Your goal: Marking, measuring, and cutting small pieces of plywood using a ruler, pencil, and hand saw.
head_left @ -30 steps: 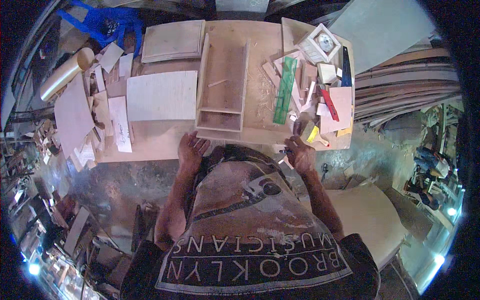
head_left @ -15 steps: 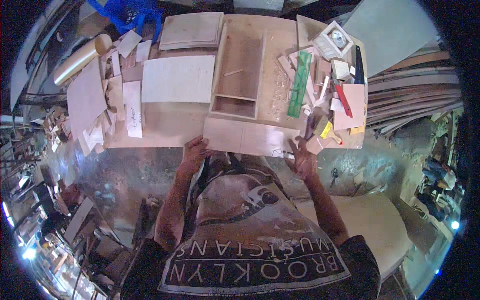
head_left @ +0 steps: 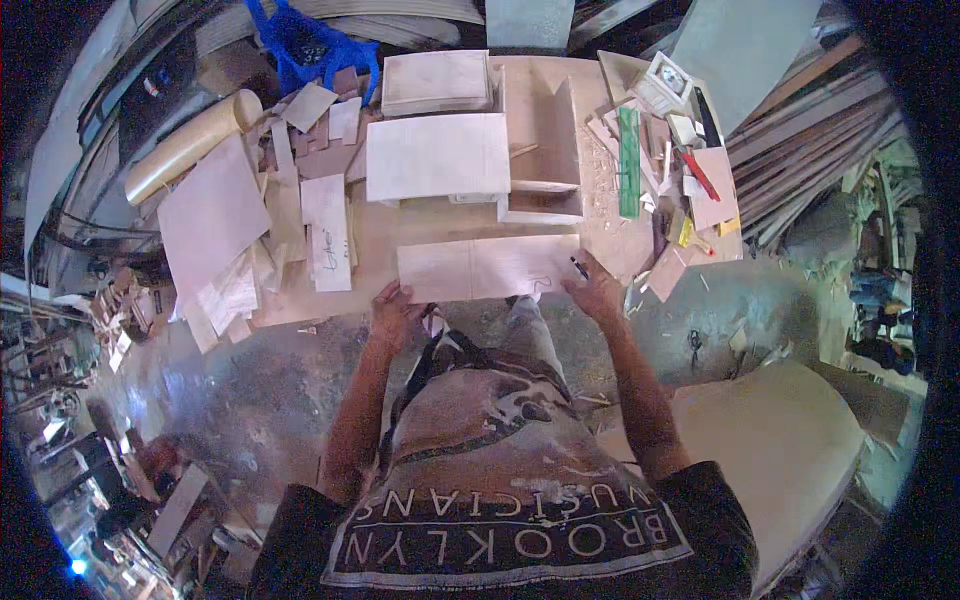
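Observation:
A pale, long wooden board [head_left: 485,267] lies flat across the bench's near edge, with a pencilled mark toward its right end. My left hand [head_left: 398,308] grips its left end, fingers closed at the edge. At the opposite end, my right hand [head_left: 590,290] has curled fingers round a slim dark pen-like tool [head_left: 579,267] and touches the board. Just behind the board stand an open wooden box frame [head_left: 545,130] with dividers and, left of it, a pale rectangular panel [head_left: 436,158]. A second, smaller panel [head_left: 433,78] sits farther back.
Offcuts [head_left: 210,220], a gold-tan roll [head_left: 180,150] and a blue bag [head_left: 305,50] are left; a green ruler [head_left: 629,160], red tool [head_left: 702,175], brush [head_left: 695,235] and small white box [head_left: 662,82] right. Stacked strips [head_left: 800,140] lie beyond; a large sheet [head_left: 760,440] is lower right.
The long board has come out flat toward me at the front edge, apart from the box frame. Both hands stayed on its ends. My view has shifted, so the bench sits farther right.

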The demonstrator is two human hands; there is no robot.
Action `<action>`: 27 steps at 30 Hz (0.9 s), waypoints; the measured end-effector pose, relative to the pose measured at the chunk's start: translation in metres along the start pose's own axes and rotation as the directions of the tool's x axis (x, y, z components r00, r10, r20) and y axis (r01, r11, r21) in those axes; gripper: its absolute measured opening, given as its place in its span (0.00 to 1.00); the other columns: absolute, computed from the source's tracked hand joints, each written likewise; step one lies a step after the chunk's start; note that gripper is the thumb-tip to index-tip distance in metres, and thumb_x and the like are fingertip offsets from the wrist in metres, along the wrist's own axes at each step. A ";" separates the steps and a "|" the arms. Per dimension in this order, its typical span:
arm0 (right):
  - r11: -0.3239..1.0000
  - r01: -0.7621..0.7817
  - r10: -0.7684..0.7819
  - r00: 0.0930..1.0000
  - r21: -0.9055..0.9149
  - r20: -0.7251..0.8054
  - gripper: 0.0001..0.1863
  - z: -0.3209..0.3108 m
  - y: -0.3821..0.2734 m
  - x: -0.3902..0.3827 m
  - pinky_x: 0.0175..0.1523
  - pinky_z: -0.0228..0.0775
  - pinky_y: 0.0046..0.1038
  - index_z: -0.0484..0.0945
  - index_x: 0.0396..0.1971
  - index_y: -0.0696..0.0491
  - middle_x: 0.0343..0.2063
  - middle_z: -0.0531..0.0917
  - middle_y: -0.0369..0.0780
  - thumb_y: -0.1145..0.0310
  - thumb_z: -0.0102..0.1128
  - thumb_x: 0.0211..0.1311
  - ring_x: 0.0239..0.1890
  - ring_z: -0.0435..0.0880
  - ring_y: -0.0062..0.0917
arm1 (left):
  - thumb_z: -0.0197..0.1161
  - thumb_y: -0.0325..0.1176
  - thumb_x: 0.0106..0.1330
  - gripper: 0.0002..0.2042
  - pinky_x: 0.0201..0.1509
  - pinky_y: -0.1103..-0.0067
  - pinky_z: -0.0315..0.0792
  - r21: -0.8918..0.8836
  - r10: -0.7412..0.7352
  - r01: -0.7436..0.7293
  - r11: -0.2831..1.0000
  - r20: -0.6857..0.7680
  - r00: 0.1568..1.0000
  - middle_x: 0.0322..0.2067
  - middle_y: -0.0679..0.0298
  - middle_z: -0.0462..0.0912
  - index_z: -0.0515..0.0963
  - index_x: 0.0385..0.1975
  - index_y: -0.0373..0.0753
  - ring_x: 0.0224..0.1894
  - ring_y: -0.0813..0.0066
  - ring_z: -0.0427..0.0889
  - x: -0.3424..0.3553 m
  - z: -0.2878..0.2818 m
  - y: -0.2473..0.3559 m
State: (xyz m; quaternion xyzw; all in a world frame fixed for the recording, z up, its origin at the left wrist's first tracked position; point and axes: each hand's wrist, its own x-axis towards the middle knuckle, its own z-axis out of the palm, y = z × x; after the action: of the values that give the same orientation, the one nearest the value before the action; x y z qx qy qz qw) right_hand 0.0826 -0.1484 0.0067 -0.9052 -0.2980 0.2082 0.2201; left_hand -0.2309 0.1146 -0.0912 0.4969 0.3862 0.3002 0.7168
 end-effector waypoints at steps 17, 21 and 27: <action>0.972 -0.216 0.136 0.845 -0.097 -0.518 0.28 -0.005 0.039 0.051 0.46 0.75 0.41 0.72 0.52 0.57 0.44 0.78 0.52 0.54 0.61 0.57 0.45 0.80 0.47 | 0.67 0.36 0.57 0.24 0.60 0.59 0.66 0.922 0.193 -0.052 0.384 -0.025 0.981 0.54 0.47 0.70 0.72 0.52 0.33 0.57 0.48 0.70 0.014 0.029 0.087; 0.886 -0.438 0.272 0.756 -0.152 -0.596 0.30 -0.056 0.049 0.113 0.46 0.76 0.43 0.74 0.48 0.55 0.41 0.80 0.50 0.46 0.62 0.53 0.46 0.81 0.45 | 0.65 0.34 0.57 0.24 0.59 0.58 0.67 0.926 0.288 -0.339 0.164 0.283 0.915 0.59 0.48 0.66 0.72 0.54 0.35 0.61 0.46 0.65 0.001 0.044 0.093; 0.871 -0.404 0.214 0.826 -0.281 -0.522 0.32 -0.054 0.078 0.143 0.40 0.78 0.45 0.78 0.44 0.51 0.38 0.83 0.48 0.40 0.62 0.48 0.40 0.84 0.46 | 0.66 0.35 0.57 0.26 0.61 0.59 0.66 0.917 0.216 -0.374 0.139 0.340 0.915 0.61 0.51 0.64 0.71 0.57 0.38 0.62 0.47 0.64 -0.001 0.038 0.093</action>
State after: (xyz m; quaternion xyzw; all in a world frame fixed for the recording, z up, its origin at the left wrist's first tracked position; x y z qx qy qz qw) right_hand 0.2505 -0.1298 -0.0253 -0.9897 -0.1158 -0.0481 0.0693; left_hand -0.2030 0.1260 0.0052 0.9171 0.3358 0.0935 0.1936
